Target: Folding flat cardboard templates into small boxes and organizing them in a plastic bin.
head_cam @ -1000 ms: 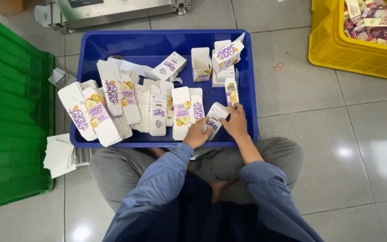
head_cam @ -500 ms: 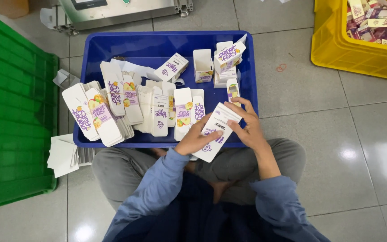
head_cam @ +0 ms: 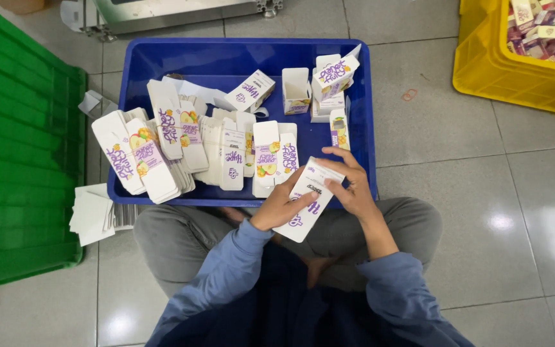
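Flat white carton (head_cam: 308, 199) lies over the near rim of the blue crate (head_cam: 367, 128), pinched between both hands. Left hand (head_cam: 282, 207) curls its fingers under the carton's lower side; right hand (head_cam: 349, 183) arches over the top, fingertips gripping its edge. Bare tiled floor (head_cam: 470, 193) opens to the right.

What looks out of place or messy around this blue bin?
A small red-brown loop like a rubber band lies loose on the floor tiles right of the blue bin. A fanned stack of white flat cartons sits on the floor outside the bin's left corner.
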